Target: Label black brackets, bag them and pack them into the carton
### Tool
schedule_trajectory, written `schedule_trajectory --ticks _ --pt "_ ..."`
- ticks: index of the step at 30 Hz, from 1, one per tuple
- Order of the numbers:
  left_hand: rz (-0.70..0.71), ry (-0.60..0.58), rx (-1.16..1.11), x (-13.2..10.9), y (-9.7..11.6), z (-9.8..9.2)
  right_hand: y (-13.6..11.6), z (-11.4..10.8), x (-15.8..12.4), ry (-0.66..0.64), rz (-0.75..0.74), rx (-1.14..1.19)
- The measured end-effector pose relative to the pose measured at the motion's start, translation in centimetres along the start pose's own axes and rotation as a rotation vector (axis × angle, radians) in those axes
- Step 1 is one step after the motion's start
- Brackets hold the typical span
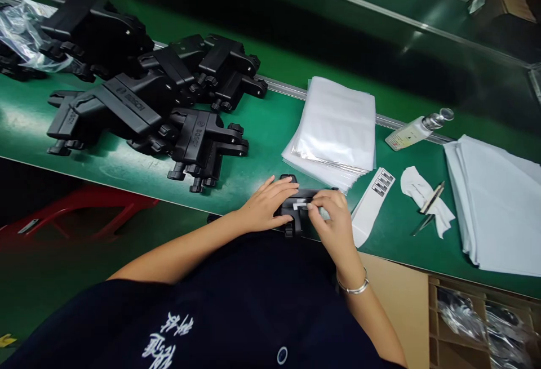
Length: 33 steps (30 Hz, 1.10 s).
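Note:
At the bench's near edge, a black plastic bracket (302,194) with knobs lies in front of my body. My left hand (270,205) grips its left side, fingers over the top and thumb nearer me. My right hand (333,219) is closed in a pinch on a small pale sticker (301,205) at the bracket's surface. Whether the sticker is fully touching the bracket, I cannot tell. Just right of my right hand lies a white strip of stickers (372,203) with several black-printed labels at its far end.
Several similar black brackets (127,104) are piled at the left. Clear plastic bags (338,124) lie stacked beyond my hands. Rightward are a pump bottle (409,132), a crumpled tissue (416,186) with tweezers (431,199), and folded white sheets (494,205). A divided carton (435,324) stands below the bench.

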<state>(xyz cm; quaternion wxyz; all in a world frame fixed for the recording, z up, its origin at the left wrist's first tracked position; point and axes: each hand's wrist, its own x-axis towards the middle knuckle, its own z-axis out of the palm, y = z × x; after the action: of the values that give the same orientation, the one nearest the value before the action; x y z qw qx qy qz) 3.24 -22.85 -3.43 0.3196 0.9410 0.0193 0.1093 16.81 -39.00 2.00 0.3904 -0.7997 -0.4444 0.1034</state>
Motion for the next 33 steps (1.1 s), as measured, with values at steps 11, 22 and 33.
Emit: schedule_trajectory --ticks 11,22,33 --pt "0.112 0.146 -0.006 -0.5 -0.5 1.0 2.2 1.4 0.5 -0.015 0.284 0.192" --pt "0.087 0.134 0.006 -0.5 -0.5 1.0 2.0 1.4 0.6 -0.039 0.276 0.169" --pt "0.109 0.168 0.016 -0.5 -0.4 1.0 2.1 1.3 0.6 -0.037 0.286 0.194"
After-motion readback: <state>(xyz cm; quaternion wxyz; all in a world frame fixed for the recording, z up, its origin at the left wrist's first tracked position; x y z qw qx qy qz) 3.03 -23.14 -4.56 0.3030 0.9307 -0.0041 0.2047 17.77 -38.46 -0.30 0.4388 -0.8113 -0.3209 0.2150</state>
